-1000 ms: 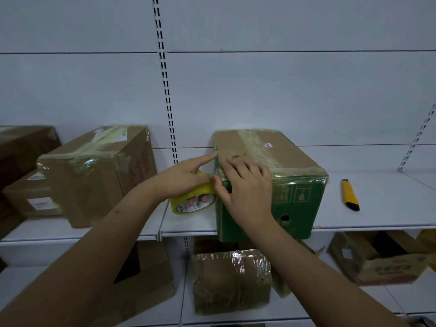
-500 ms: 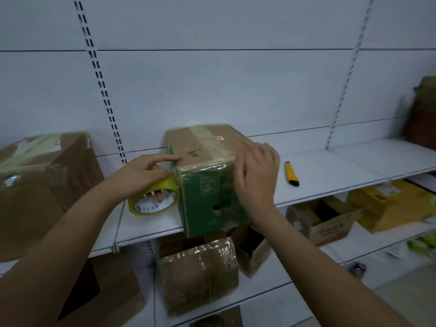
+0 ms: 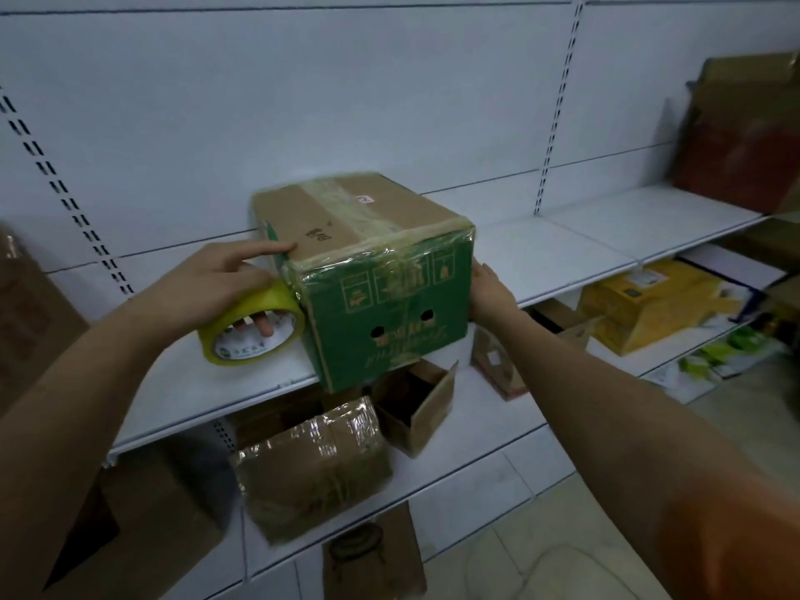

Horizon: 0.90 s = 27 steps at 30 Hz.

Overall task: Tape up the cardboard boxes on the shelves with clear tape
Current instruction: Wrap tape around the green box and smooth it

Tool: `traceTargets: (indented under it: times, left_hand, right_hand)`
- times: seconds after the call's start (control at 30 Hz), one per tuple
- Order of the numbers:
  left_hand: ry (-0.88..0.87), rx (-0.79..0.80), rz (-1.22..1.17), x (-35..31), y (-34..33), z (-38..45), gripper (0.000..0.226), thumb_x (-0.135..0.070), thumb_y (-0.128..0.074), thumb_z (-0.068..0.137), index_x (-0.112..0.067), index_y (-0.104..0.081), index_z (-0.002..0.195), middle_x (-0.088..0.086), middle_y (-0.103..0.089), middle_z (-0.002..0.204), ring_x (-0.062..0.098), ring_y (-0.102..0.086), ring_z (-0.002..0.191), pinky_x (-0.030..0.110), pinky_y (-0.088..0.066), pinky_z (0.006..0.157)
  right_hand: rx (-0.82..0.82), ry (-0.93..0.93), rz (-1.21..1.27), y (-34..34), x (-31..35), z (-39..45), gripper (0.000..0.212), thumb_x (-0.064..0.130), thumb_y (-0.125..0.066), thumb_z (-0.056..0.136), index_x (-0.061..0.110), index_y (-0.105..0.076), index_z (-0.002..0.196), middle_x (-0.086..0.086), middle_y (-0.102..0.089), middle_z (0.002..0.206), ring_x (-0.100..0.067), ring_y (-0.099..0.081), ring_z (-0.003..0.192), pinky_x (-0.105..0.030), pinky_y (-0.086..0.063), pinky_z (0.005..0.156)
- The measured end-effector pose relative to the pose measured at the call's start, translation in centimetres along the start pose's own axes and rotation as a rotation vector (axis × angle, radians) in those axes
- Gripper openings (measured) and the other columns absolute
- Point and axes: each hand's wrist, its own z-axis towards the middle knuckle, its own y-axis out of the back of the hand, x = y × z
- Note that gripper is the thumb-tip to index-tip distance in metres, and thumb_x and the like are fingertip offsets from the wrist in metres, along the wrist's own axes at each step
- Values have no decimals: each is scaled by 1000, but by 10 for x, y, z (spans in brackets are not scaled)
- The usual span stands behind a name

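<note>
A cardboard box [image 3: 376, 270] with a brown top and a green front stands on the upper white shelf [image 3: 541, 253], overhanging the front edge. Clear tape shines across its top and front. My left hand [image 3: 216, 279] grips a yellow-rimmed tape roll [image 3: 253, 329] pressed against the box's left side, one finger through the core and the index finger touching the top edge. My right hand [image 3: 489, 292] lies flat against the box's right side, its fingers partly hidden behind the box.
On the lower shelf lie a wrapped brown box [image 3: 311, 465], a small open carton [image 3: 415, 404] and a yellow box [image 3: 649, 300]. Dark boxes [image 3: 736, 136] stand at the far right of the upper shelf. Another box edge [image 3: 21, 322] shows at the left.
The box has turned so its green face now points at me. My right hand slid from the front to the right side. The view swung right; the yellow knife is hidden.
</note>
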Motion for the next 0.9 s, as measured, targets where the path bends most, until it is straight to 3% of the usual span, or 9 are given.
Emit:
traceTargets:
  times: [0.07,0.13,0.27,0.37,0.5,0.63,0.77,0.83,0.9]
  left_hand:
    - [-16,-19,16,-2,-5,6,39,-14,-51,102,-41,-60,128,3,-75,87,7,-73,69,16,-54,62]
    - [-9,-31,1,-4,-8,13,39,-15,-51,101,-45,-62,124,-7,-76,92,8,-73,71,11,-51,61]
    - [6,-12,-41,-9,-15,19,45,-13,-51,101,-46,-63,128,2,-76,106,22,-75,80,28,-54,77]
    - [15,14,-76,-12,-18,20,45,-11,-51,101,-45,-62,129,7,-76,104,29,-75,78,24,-57,69]
    - [34,41,-121,-17,-20,20,45,-13,-52,101,-47,-61,130,3,-76,108,33,-75,74,27,-60,69]
    - [20,141,-167,-32,-36,19,49,-15,-54,100,-41,-50,142,8,-77,103,35,-74,74,36,-61,74]
    - [-65,205,-49,-56,-67,22,58,-22,-54,102,-33,-31,154,-10,-71,101,0,-71,72,10,-51,62]
    - [-128,210,61,-66,-80,25,65,-37,-55,100,-33,-24,157,-7,-60,130,-4,-66,94,11,-48,81]
    - [-151,266,-8,-72,-94,27,73,-43,-55,99,-32,-16,159,-4,-66,119,0,-70,90,10,-50,81]
  right_hand:
    - [-40,-41,91,4,8,8,12,32,-53,92,23,-59,92,-10,-66,114,-28,-63,97,-44,-55,87]
    - [-105,-78,135,1,4,20,16,29,-51,92,19,-54,80,-8,-67,96,-27,-64,84,-41,-57,79]
    - [-111,-131,137,8,-3,23,22,23,-47,97,10,-50,114,-16,-56,116,-36,-55,109,-44,-48,93]
    - [-120,-293,135,22,-16,19,44,19,-46,99,3,-32,138,-23,-45,135,-40,-45,123,-45,-41,98]
    - [-180,-417,411,52,-27,-1,39,14,-46,99,-1,-35,134,-25,-43,135,-39,-52,114,-40,-44,85]
    - [-612,-276,423,89,-5,-45,37,29,-44,102,5,-42,131,-16,-47,119,-27,-52,86,-34,-38,69]
    - [-811,-149,382,109,30,-93,35,30,-41,104,12,-45,133,-7,-45,114,-22,-51,80,-33,-40,65]
    - [-825,-99,391,115,52,-111,34,31,-42,103,15,-46,132,-5,-45,114,-21,-52,80,-33,-43,65]
    - [-761,-54,397,120,74,-120,35,35,-45,101,18,-48,132,-3,-45,119,-20,-54,83,-34,-45,68]
